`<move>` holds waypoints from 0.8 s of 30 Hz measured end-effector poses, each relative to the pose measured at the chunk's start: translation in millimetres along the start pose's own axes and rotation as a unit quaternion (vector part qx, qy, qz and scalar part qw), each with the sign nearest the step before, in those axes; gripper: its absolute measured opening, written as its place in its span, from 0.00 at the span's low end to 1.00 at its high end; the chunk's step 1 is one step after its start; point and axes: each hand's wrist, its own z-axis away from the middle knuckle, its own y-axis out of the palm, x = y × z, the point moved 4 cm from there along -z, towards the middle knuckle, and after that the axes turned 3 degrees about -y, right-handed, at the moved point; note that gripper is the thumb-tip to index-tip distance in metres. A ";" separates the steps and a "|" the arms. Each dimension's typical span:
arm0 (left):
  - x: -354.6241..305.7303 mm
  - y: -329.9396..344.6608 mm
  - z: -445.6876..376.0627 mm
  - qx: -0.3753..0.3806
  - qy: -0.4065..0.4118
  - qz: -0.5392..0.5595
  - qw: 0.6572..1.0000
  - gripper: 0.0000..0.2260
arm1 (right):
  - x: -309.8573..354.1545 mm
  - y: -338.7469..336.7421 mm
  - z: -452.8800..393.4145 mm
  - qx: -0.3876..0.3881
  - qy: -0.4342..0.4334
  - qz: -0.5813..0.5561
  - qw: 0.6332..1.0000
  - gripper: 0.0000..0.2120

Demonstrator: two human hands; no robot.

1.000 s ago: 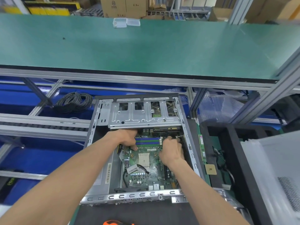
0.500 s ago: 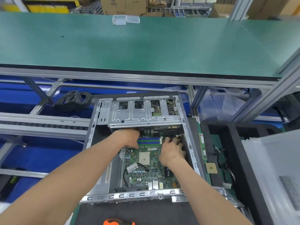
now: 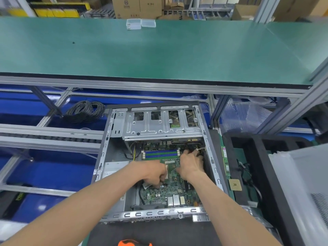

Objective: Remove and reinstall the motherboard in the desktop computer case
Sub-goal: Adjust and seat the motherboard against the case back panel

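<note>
Left hand [image 3: 154, 173] sits curled over the middle of the board [image 3: 168, 189], fingers bent down at what looks like a black cable near the socket; whether it truly pinches that cable I cannot tell. Right hand [image 3: 190, 165] lies at the board's 2 o'clock corner, fingers reaching toward a white tie and dark wires against the case [image 3: 113, 139] wall; its grip is also hidden.

Green and populated, the board lies flat inside the open case, below the drive cage [image 3: 159, 126], which covers the 12 o'clock end.

My reading is that the step is freeing or seating leads on the board. To do it well: pull on plug bodies, not wires; keep each hand low and steady so knuckles miss the memory slots [image 3: 160, 153]; check every lead is clear of the board's edges before it is lifted or screwed down.

Counts:
- hands: two, both inside the case
- boards in the case: one
- memory slots: four, blue and green strips
- silver ports at the board's 6 o'clock edge: three
- clear boxes [image 3: 141, 23] on the green bench [image 3: 159, 54] at 12 o'clock: two, side by side
- cable coil [image 3: 85, 110] at 10 o'clock: one
- orange tool handle [image 3: 134, 243] at 6 o'clock: one, mostly cut off
</note>
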 end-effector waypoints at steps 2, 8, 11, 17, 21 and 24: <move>1.7 -2.3 4.2 0.002 0.008 0.044 0.999 0.06 | 0.0 0.2 -0.5 0.001 0.001 -0.002 1.000 0.39; -1.0 -7.0 17.2 0.046 0.012 0.244 0.969 0.08 | -1.0 -0.5 -0.8 -0.010 0.000 -0.001 1.000 0.38; -2.4 1.8 19.1 0.035 -0.041 0.210 0.976 0.17 | -2.1 -1.6 -1.8 -0.010 0.002 -0.011 1.000 0.38; -22.7 13.6 24.9 -0.051 0.004 0.013 0.999 0.24 | -0.9 -2.7 -2.9 -0.011 0.001 -0.017 1.000 0.34; -34.6 17.0 22.6 -0.127 0.055 -0.108 0.984 0.22 | -0.2 -4.6 -1.5 -0.016 -0.003 -0.009 1.000 0.26; -38.2 18.3 23.7 -0.148 0.072 -0.106 0.981 0.15 | 1.6 -5.4 -2.2 -0.032 -0.015 0.006 0.999 0.24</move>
